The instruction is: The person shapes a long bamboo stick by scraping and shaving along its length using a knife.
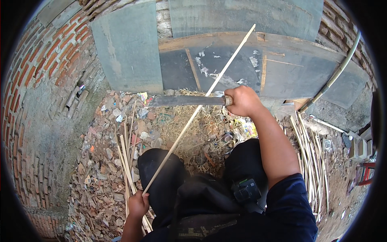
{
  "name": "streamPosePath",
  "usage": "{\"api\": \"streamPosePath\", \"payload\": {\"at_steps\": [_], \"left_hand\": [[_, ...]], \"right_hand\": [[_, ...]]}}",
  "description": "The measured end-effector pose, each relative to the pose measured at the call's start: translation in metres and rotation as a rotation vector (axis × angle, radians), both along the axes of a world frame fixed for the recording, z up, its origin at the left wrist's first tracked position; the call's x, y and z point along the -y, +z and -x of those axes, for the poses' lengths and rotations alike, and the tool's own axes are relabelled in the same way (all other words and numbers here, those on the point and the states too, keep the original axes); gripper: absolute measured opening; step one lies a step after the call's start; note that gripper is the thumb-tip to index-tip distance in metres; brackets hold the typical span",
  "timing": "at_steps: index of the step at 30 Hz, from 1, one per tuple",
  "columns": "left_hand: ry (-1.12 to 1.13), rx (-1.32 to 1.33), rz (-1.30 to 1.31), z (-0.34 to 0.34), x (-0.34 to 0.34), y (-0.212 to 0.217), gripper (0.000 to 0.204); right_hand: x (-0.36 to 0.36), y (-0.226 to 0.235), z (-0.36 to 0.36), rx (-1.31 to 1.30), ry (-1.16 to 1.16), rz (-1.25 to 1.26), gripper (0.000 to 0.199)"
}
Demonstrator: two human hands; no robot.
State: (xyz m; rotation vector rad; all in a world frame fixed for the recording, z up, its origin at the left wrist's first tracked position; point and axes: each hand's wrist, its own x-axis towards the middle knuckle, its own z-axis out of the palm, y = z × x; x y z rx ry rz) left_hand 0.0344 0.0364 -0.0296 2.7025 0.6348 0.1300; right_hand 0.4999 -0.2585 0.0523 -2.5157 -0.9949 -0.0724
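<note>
My right hand [243, 101] is closed round the handle of a machete [189, 100], whose broad dark blade points left. The blade lies across a long pale bamboo strip [177, 139], about level with my knees' far side; whether it touches the strip I cannot tell. Low on the left, my left hand [138, 204] grips the near end of that strip. The strip slants up and away to the right, its far end in front of the boards. Beside my left hand lies a bundle of similar strips [125, 161], partly hidden by the hand and leg.
More bamboo strips [312, 165] lie in a pile on the right. Rubble [100, 177] covers the ground, with pale shavings [177, 121] ahead of my knees. A brick wall [40, 101] stands left, grey boards [129, 52] ahead. A bamboo pole [332, 78] leans at the right.
</note>
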Motion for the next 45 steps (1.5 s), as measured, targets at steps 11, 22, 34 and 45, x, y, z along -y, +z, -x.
{"api": "streamPosePath", "payload": {"at_steps": [11,22,34,45], "left_hand": [[-0.003,-0.032,-0.021,0.002,0.000,0.004,0.021],[-0.007,-0.027,-0.050,0.003,0.001,0.005,0.022],[-0.001,-0.046,-0.012,-0.002,-0.001,0.008,0.021],[-0.005,-0.040,0.053,-0.004,-0.005,0.012,0.024]], "right_hand": [[-0.003,0.009,0.003,-0.024,0.035,0.116,0.025],[0.009,-0.001,-0.007,-0.079,-0.022,0.018,0.026],[0.024,-0.008,-0.019,-0.136,-0.181,-0.081,0.035],[0.036,-0.027,-0.033,-0.180,-0.434,-0.293,0.037]]}}
